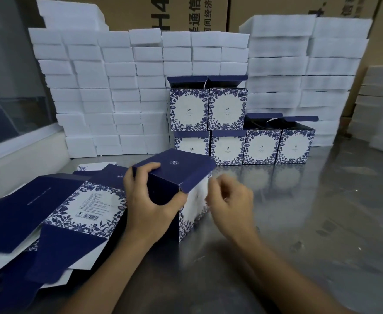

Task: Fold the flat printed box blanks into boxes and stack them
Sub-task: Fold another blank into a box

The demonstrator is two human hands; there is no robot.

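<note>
Head view. A half-formed box (pixel 181 189) stands on the steel surface (pixel 321 211) in front of the person, navy top panel up, floral-printed side facing right.

Left hand (pixel 149 200): clamped on the box's near-left corner, thumb across the navy top edge, fingers curled over the dark side panel.

Right hand (pixel 229 200): just beside the box's white right face, fingers curled loosely (blurred; cannot tell whether they touch or pinch the flap edge).

Flat printed blanks (pixel 68 211) lie in a loose overlapping pile on the surface to the left of the box, top one showing a floral panel with a barcode.

Finished boxes (pixel 242 123) stacked at the back of the surface: four in the bottom row, two on top at the left end, navy lid flaps raised on the uncovered ones. The nearest bottom-row box is partly hidden behind the box in hand.

Behind and beside them, tall stacks of white foam blocks (pixel 109 94); brown cartons (pixel 186 12) with printed characters above.
</note>
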